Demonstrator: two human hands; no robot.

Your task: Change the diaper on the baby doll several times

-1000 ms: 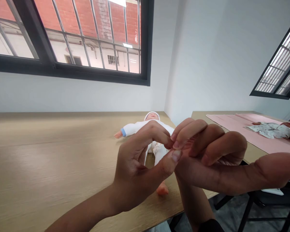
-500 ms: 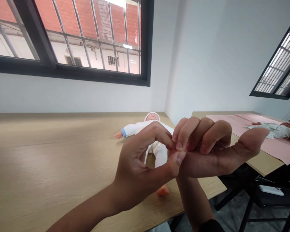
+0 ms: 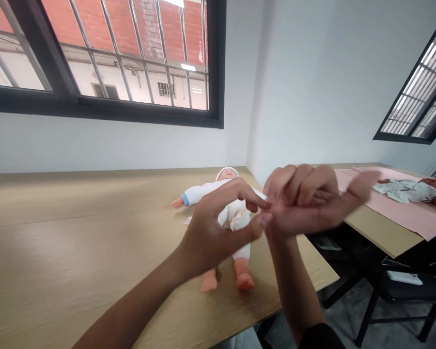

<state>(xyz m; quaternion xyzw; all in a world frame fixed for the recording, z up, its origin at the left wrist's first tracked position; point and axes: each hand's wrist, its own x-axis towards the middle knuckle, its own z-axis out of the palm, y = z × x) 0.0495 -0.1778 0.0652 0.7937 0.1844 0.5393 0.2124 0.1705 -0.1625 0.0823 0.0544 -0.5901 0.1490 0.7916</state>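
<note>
Thumb and forefinger of my left hand [image 3: 214, 228] close in a pinch against the outer edge of my right hand [image 3: 305, 203]. Whether anything lies between those tips cannot be seen. My right hand is raised with its fingers curled into the palm and its thumb stretched out to the right; motion blurs it, and the inside of the curl is hidden. Behind both hands a baby doll [image 3: 202, 193] in white clothes with a blue cuff and a white cap lies on its back on the wooden table [image 3: 76, 252]. My hands hide part of its body.
On a second table [image 3: 381, 237] to the right, another doll [image 3: 403, 189] in patterned clothes lies on a pink cloth [image 3: 403, 215]. Below stands a black chair [image 3: 414, 291] with a white object [image 3: 404, 277] on it. Barred windows [image 3: 145, 53] break the walls.
Both hands have shifted slightly up and to the left, still touching. More of the doll's legs and both its feet now show below them. The view has tilted a little.
</note>
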